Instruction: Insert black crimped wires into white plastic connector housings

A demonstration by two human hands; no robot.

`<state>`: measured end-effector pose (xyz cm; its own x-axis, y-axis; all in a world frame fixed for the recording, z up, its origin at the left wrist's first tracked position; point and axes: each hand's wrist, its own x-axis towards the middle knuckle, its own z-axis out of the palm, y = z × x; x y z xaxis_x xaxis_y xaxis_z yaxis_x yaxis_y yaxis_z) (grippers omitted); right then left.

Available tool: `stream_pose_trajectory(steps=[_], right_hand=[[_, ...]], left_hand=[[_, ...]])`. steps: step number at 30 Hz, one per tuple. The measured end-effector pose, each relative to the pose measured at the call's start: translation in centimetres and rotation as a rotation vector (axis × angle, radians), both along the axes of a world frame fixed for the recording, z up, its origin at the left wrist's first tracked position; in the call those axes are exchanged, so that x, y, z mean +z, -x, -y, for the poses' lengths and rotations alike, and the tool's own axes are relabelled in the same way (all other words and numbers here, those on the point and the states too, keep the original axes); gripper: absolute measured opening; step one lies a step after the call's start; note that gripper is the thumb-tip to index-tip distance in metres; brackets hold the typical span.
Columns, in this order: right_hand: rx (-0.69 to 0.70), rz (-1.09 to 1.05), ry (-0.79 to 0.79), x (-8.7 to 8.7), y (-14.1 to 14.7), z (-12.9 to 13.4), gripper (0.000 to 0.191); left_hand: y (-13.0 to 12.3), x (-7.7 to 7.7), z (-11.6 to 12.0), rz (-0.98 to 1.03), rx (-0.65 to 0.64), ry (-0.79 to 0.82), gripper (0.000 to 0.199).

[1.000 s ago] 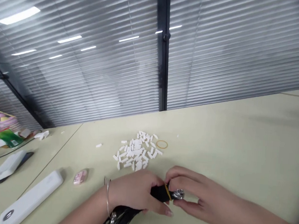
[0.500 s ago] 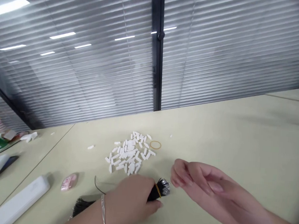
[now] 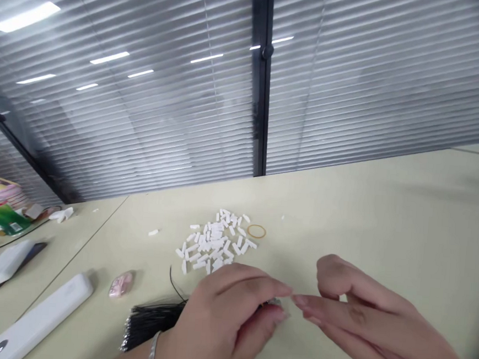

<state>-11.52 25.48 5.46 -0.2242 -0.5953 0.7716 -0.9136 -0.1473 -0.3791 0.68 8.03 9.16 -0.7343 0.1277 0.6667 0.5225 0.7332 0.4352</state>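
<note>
My left hand [image 3: 228, 317], with a silver bracelet at the wrist, is wrapped round a bundle of thin black wires [image 3: 154, 319]. The silvery wire ends fan out to the left of the wrist, and a bit of the other tips shows between thumb and index finger. One loose wire curves up beside the hand. My right hand [image 3: 373, 317] is close on the right, its fingertips pressed together and nearly touching the left fingertips. Anything between them is too small to make out. Just beyond my left hand lies a pile of small white plastic pieces [image 3: 216, 241].
Beside the pile lies a yellow rubber band [image 3: 256, 231]. A small pink item [image 3: 120, 284] and a long white device [image 3: 42, 316] lie on the left. Farther left are a white case-like object [image 3: 6, 266] and a green packet [image 3: 8, 218]. Blinds [image 3: 165, 113] stand behind the table.
My right hand has turned and its fingertips have come up to the left hand's. The left fingers have moved forward over the bundle's tip. The view has shifted slightly.
</note>
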Motion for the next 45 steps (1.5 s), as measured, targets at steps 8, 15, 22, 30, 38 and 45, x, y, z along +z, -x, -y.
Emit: stream_pose_trajectory(steps=[8, 15, 22, 30, 38, 45], right_hand=[[-0.009, 0.141, -0.067, -0.3, -0.8, 0.0, 0.03], [0.212, 0.236, -0.027, -1.3, -0.2, -0.1, 0.031], [0.273, 0.36, -0.006, -1.0, -0.5, 0.2, 0.039], [0.276, 0.364, -0.008, -0.7, -0.6, 0.3, 0.043], [0.146, 0.468, -0.005, -0.6, -1.0, 0.3, 0.014], [0.208, 0.758, -0.289, -0.8, -1.6, 1.0, 0.057]], left_hand=[[0.4, -0.5, 0.1, -0.044, -0.062, -0.017, 0.014], [0.4, -0.5, -0.1, -0.009, -0.051, -0.092, 0.013], [0.7, -0.5, -0.1, 0.023, -0.046, -0.21, 0.012], [0.7, -0.3, -0.5, 0.064, -0.036, -0.239, 0.012], [0.7, -0.6, -0.7, 0.076, -0.028, -0.332, 0.013], [1.0, -1.3, -1.1, 0.172, -0.103, -0.398, 0.009]])
